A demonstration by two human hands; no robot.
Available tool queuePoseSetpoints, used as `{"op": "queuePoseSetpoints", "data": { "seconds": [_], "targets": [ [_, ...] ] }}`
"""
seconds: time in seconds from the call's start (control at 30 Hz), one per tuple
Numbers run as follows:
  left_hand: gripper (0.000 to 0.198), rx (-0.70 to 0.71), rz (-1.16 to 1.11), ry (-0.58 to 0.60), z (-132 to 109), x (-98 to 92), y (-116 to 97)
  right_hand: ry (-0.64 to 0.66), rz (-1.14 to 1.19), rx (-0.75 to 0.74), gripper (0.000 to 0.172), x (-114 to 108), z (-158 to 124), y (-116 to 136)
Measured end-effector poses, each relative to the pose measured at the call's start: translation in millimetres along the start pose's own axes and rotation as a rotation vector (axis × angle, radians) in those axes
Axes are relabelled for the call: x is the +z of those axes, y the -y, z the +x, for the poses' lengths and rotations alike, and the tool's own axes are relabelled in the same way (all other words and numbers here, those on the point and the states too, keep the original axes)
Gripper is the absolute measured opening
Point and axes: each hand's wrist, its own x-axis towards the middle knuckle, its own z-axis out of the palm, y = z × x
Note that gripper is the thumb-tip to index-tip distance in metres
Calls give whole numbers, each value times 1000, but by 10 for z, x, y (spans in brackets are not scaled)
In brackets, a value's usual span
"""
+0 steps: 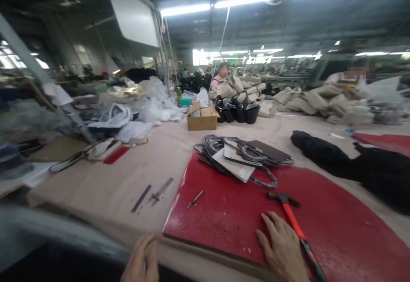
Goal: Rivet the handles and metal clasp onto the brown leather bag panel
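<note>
My right hand [281,245] rests on a red mat [224,213], its fingers apart and nothing in it. Just to its right lies a claw hammer [291,216] with an orange and black handle. At the table's front edge, my left hand [142,258] is closed, its fingers curled; what is in it, if anything, I cannot make out. A thin metal punch [195,199] lies on the mat between the hands and farther back. Behind it are dark brown bag pieces [267,150] with plastic-wrapped handles [264,178] and pale cards [235,164].
Left of the mat lie a metal caliper [162,190] and a dark flat strip [141,199]. A cardboard box [201,123], black bags [251,113] and piled beige bags [320,100] stand farther back. Black cloth [381,167] lies right. Two people sit beyond.
</note>
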Motion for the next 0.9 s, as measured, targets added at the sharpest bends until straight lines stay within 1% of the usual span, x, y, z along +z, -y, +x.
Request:
{"op": "queuePoseSetpoints", "data": {
  "seconds": [0.07,0.1,0.13,0.2,0.27,0.33,0.4,0.47,0.53,0.57,0.63,0.67,0.77,0.9],
  "targets": [
    [26,205,-208,106,343,516,-636,20,-65,61,42,27,-31,41],
    [24,267,-263,140,520,760,-931,30,-82,84,43,38,-55,51],
    [22,320,-296,172,688,998,-1198,40,-90,101,43,49,-81,55],
    [21,411,-291,331,982,1461,-1640,50,-99,118,44,73,-132,46],
    [20,500,-245,500,1203,1913,-1992,32,-112,118,44,97,-170,32],
    [21,576,-180,635,1357,2344,-2301,2,-134,108,45,113,-194,24],
    [27,640,-96,732,1455,2734,-2586,-27,-155,92,45,120,-207,21],
    [34,698,6,816,1508,3064,-2827,-51,-174,69,47,119,-213,19],
    [34,744,85,888,1521,3323,-2992,-74,-196,42,50,119,-217,13],
    [34,757,108,919,1513,3423,-3039,-85,-207,33,51,121,-218,10],
    [34,770,126,960,1473,3561,-3060,-94,-225,30,54,130,-223,9],
    [35,773,137,973,1445,3598,-3039,-94,-227,36,55,136,-228,11],
    [33,797,157,976,1369,3588,-2885,-86,-215,59,59,155,-251,34],
    [14,878,87,932,1377,3390,-2543,-62,-196,89,61,143,-274,82]
  ]
}}
